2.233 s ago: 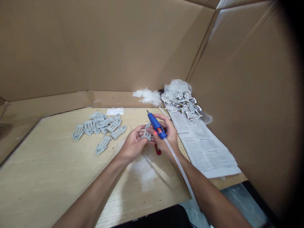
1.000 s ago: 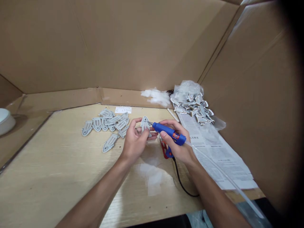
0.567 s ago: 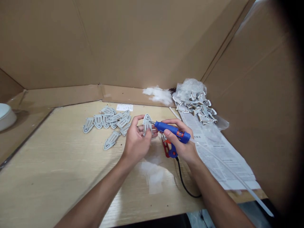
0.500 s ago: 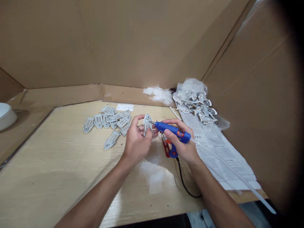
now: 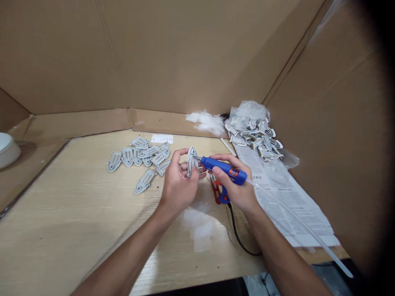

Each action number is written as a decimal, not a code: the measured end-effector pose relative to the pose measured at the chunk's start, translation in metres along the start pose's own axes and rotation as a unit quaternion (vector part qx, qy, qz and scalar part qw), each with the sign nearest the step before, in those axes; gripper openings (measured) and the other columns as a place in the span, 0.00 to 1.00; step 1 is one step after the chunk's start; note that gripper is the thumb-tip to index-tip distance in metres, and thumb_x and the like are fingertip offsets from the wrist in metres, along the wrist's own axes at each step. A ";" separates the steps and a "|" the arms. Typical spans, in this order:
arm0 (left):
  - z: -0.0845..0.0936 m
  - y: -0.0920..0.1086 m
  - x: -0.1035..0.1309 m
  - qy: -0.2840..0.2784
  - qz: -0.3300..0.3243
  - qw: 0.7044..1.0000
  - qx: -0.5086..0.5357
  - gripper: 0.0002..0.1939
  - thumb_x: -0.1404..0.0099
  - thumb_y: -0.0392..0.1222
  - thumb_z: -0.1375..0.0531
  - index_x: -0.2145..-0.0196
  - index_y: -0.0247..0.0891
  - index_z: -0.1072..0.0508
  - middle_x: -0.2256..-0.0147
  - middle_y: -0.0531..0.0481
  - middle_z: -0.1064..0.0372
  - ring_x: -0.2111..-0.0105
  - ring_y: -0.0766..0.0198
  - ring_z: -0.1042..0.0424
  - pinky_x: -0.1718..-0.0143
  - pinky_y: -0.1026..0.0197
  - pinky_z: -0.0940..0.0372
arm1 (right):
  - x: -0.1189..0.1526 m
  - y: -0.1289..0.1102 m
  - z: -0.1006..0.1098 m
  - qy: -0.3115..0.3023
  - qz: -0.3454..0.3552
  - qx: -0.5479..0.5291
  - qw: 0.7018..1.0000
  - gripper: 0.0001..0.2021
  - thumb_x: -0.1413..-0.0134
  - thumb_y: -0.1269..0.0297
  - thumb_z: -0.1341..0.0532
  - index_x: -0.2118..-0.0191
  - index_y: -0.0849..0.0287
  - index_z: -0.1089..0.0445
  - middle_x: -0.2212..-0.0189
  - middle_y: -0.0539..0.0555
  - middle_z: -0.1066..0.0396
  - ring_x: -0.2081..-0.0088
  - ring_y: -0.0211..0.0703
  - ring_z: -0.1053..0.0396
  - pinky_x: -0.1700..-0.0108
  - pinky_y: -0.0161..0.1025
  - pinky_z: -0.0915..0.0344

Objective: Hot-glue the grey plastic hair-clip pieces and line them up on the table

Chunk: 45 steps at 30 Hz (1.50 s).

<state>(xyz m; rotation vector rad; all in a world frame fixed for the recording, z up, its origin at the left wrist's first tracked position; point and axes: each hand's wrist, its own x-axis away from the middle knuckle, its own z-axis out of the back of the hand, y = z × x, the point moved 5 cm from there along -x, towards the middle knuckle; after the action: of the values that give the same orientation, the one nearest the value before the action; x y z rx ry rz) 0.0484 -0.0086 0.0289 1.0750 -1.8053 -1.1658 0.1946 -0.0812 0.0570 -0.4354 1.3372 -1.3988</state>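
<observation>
My left hand point(image 5: 182, 181) is closed on a grey-white, pointed-oval slotted piece point(image 5: 192, 159), held upright between thumb and fingers. My right hand point(image 5: 236, 179) grips a blue hot glue gun point(image 5: 222, 167), its metal nozzle at the face of that piece; whether it touches, I cannot tell. A long translucent glue stick point(image 5: 296, 220) sticks out of the gun's back, and a black cord point(image 5: 235, 230) runs down from its handle. Left of my left hand, several similar grey pieces point(image 5: 145, 181) lie on the wooden table point(image 5: 92, 230).
More such pieces point(image 5: 262, 137) are heaped on newspaper point(image 5: 286, 197) at the right, beside a clear plastic bag point(image 5: 249, 111). White fluffy stuffing point(image 5: 206, 122) and a paper slip point(image 5: 162, 139) lie at the back. Cardboard walls point(image 5: 185, 57) enclose the table. A white round container point(image 5: 8, 151) stands far left.
The nozzle and the held piece have shifted very slightly; the glue stick's far end has swung a little left. Both grips stay the same.
</observation>
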 end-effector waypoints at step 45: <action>0.018 0.012 -0.017 0.024 -0.070 0.997 -0.033 0.22 0.46 0.41 0.27 0.59 0.37 0.32 0.71 0.58 0.31 0.72 0.75 0.28 0.70 0.73 0.32 | -0.013 0.015 0.018 0.054 -0.077 -0.319 0.943 0.14 0.41 0.55 0.28 0.52 0.53 0.22 0.55 0.54 0.19 0.50 0.53 0.18 0.41 0.54 0.23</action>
<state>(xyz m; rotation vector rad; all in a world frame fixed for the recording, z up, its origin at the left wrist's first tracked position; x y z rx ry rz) 0.0354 0.0158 0.0322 1.1969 -1.6651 -1.2628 0.2206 -0.0750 0.0540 -0.9165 1.8766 -1.0945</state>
